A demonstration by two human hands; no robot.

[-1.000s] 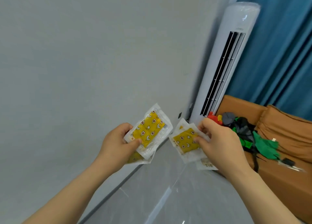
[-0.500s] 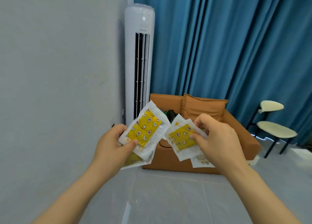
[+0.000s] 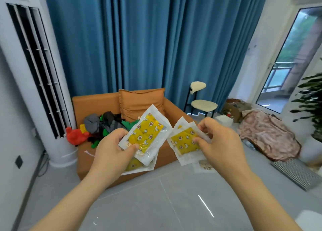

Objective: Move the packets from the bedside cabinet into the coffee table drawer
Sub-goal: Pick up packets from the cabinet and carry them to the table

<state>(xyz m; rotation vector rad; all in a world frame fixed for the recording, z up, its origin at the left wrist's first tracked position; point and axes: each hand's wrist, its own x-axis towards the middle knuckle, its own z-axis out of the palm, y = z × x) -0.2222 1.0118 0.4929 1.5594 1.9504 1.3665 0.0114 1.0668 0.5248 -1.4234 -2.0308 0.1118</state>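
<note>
Blue pleated curtains [image 3: 156, 39] fill the upper centre of the head view. A white tower air conditioner [image 3: 20, 77] stands at the left edge, an orange leather sofa [image 3: 94, 103] sits at centre, and grey glossy floor tiles [image 3: 156, 204] cover the lower frame.

Left hand [image 3: 111, 152]: thumb and fingers pinch a stack of clear plastic packets with yellow star-print contents [image 3: 148, 135] at centre frame.

Right hand [image 3: 221, 143]: fingers pinch a second stack of the same packets [image 3: 183, 142], just beside the first.

Neither the bedside cabinet nor the coffee table drawer is in view.

Judged step: carrying. Recommended practice: pinch each stack firmly, since the slick lower packets could slide out, and hold both stacks level until the drawer is reached.
</note>
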